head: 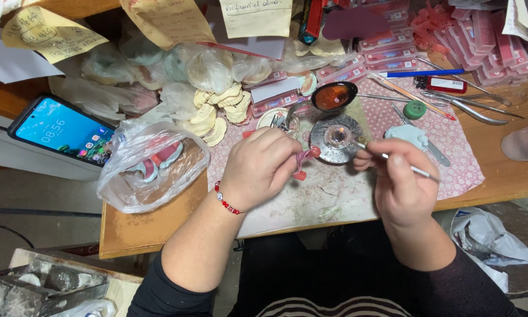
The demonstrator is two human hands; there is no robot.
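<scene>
Your left hand grips a small pink and red wax piece, fingers closed around it, at the table's centre. Your right hand, at its three o'clock, pinches a thin metal tool whose tip reaches toward the round metal burner. At the burner's twelve o'clock sits a spoon of red wax. At nine o'clock lie a plastic bag and a phone.
</scene>
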